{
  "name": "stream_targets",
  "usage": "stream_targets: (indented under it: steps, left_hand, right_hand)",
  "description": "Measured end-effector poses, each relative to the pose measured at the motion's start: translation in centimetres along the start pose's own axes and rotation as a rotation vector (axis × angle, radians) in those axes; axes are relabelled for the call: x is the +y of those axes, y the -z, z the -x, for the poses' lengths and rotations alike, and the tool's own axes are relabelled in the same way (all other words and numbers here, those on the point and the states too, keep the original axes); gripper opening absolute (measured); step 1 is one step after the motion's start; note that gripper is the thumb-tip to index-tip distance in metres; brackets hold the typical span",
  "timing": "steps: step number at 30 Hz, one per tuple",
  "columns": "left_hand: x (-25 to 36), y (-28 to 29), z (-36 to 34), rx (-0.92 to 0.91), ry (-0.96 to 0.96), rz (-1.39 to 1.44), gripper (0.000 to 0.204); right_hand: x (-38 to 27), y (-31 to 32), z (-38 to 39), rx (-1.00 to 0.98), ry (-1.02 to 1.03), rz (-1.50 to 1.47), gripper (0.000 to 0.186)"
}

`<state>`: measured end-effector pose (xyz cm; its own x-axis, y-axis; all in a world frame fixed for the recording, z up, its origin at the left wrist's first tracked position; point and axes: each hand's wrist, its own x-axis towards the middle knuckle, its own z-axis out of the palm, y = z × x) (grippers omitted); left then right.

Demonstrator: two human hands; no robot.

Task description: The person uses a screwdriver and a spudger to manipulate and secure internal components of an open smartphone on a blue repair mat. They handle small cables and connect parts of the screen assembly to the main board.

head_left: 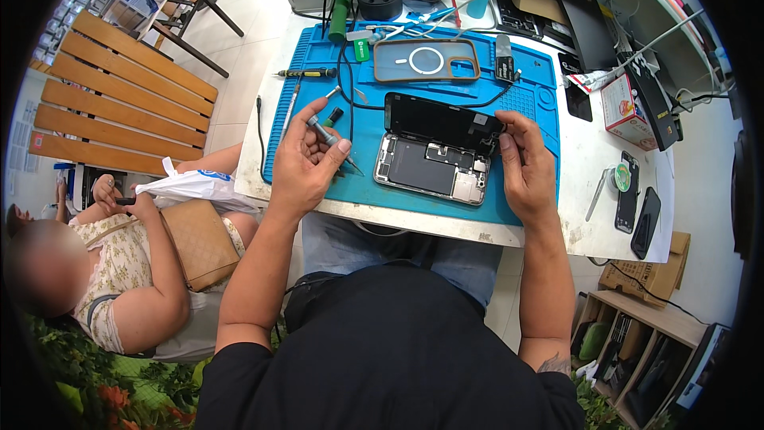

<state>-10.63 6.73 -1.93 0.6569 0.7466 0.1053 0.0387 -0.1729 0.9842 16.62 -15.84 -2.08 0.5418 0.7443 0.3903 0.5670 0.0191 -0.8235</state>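
Observation:
An opened smartphone body point(430, 169) lies on a blue work mat point(374, 123), its insides showing. Its black screen panel point(442, 121) is tilted up along the far edge. My right hand point(524, 163) pinches the right end of that screen panel. My left hand point(306, 161) holds a small grey screwdriver point(330, 139), with the tip pointing down to the right, just left of the phone body.
A clear phone case point(426, 60) with a brown rim lies further back on the mat. A black screwdriver point(306, 73), tweezers and cables sit at the mat's left edge. Two dark phones point(637, 207) rest at the table's right. A seated person point(119, 271) with a tan bag is on my left.

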Motion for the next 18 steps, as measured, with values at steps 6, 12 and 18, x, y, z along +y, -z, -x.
stream_targets:
  steps: [6, 12, 18]
  left_hand:
    - [0.03, -0.09, -0.04, 0.007, -0.001, -0.028, 0.071]
    - [0.12, 0.08, -0.04, -0.007, 0.026, -0.020, 0.074]
    - [0.10, 0.15, 0.02, -0.005, 0.013, -0.022, 0.073]
  right_hand:
    - [-0.34, 0.06, 0.02, -0.007, -0.015, 0.007, 0.031]
    - [-0.32, 0.08, 0.00, -0.009, -0.017, -0.004, 0.031]
    - [-0.37, 0.04, 0.00, -0.010, -0.021, -0.006, 0.031]
